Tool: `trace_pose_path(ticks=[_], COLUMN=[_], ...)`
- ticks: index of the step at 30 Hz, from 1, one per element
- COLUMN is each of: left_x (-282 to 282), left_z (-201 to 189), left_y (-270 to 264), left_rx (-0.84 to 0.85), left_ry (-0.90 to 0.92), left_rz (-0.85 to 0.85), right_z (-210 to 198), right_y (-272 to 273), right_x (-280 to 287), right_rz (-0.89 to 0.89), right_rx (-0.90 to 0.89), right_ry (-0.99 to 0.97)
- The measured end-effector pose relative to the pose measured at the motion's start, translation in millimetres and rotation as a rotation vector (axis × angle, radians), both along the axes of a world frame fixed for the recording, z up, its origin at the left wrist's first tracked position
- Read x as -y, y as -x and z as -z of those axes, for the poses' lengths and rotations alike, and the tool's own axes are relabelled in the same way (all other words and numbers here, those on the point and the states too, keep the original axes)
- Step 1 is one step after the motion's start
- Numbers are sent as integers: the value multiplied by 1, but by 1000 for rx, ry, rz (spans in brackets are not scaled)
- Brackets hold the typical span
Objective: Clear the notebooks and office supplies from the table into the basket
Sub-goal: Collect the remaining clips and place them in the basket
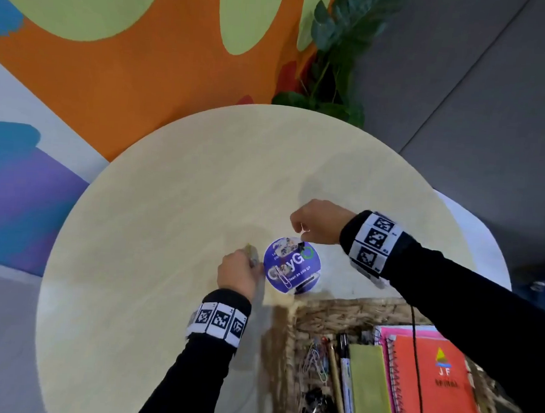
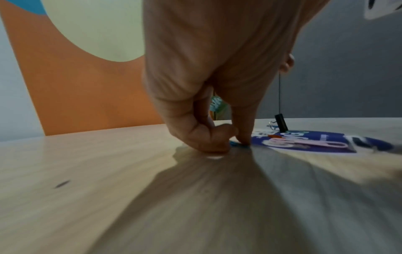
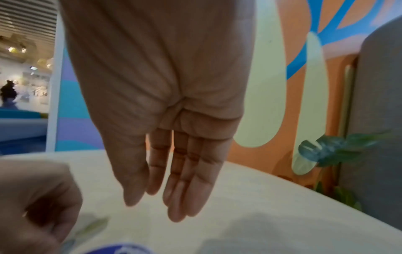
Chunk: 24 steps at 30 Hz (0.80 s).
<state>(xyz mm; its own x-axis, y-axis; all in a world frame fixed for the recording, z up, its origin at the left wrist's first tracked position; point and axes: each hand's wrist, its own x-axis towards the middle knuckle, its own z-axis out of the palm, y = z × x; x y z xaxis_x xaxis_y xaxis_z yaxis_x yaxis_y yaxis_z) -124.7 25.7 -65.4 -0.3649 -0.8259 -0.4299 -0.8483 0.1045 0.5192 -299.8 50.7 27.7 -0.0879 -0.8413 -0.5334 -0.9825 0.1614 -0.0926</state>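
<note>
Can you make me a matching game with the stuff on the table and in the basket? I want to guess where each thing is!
Things:
1. orange notebook
2. pink paper clip
3. black binder clip
4. leafy plant

Places:
A. behind the table
B. in the basket
C. held by the right hand
D. lying on the purple sticker

Pairs: 1-B, 2-D, 3-C, 4-A

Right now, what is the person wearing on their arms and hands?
Both arms are in long black sleeves. Each wrist carries a band of white squares printed with black square-code markers: one on the left wrist, one on the right wrist. A thin black cable hangs from near the right band. The left hand and right hand are bare, with no gloves.
</note>
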Motion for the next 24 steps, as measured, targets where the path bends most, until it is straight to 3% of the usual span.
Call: trace_pose_path(ticks=[7,12,17,21,24], left_x=[5,1,0,-1,-3], left_z=[-6,-13,-9,-15,-32], left_y=[5,5,7,-1,-7], left_rx=[1,-61,12,-19,-77], left_ry=[-61,-63,-28,-35,28], left_rz=[-14,75,128,167,267], right_z=[46,55,8,-52,-59], right_y=[-8,-6,-6,-31,-65], right_x=[20,22,5,-70,-132], right_rz=[-162,-117,31,146,202], right_rx=[-142,-158,-109,10,107], right_ry=[-332,-275,-51,64,22])
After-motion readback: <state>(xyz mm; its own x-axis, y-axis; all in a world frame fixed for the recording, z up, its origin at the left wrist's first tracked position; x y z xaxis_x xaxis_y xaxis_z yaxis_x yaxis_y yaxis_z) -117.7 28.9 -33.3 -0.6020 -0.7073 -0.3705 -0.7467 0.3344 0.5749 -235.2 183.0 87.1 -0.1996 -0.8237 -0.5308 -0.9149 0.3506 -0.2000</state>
